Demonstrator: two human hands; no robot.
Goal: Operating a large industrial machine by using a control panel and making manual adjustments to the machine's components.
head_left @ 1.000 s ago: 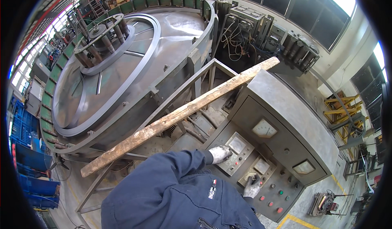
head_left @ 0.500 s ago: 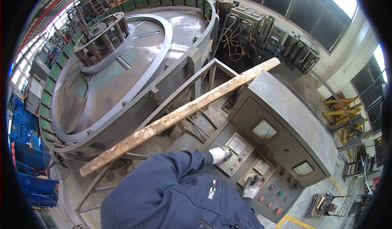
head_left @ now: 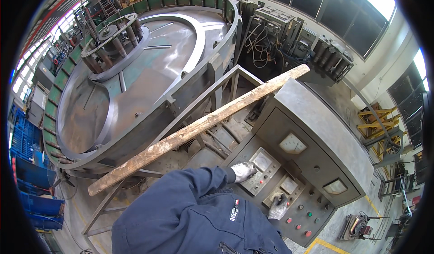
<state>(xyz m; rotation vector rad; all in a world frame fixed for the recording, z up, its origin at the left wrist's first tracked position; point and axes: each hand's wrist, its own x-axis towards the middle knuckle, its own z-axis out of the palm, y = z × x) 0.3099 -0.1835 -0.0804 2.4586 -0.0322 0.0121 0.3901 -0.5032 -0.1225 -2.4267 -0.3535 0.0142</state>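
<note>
My left hand [head_left: 244, 171], in a whitish work glove, rests at the edge of the upper meter panel [head_left: 257, 188] on a grey control console [head_left: 316, 118]. Its fingers are curled, and what they grip there is hidden under them. Lower down and to the right, my right hand [head_left: 279, 207], in a soiled glove with dark fingertips, is on the second meter panel [head_left: 288, 187]. Its fingers are bent in against the panel face, hiding the part they hold. Red and green push buttons [head_left: 310, 214] sit just right of this hand.
A long wooden plank [head_left: 199, 129] lies slanting across a metal railing [head_left: 212, 91] beside the console. Behind it is a large round machine table [head_left: 153, 82] bearing a big metal ring [head_left: 199, 41]. A wheeled machine [head_left: 355, 227] stands on the floor at right.
The round table has turned, and the big ring on it has shifted towards the right, with its slots at new angles. Both my hands keep nearly the same place on the console.
</note>
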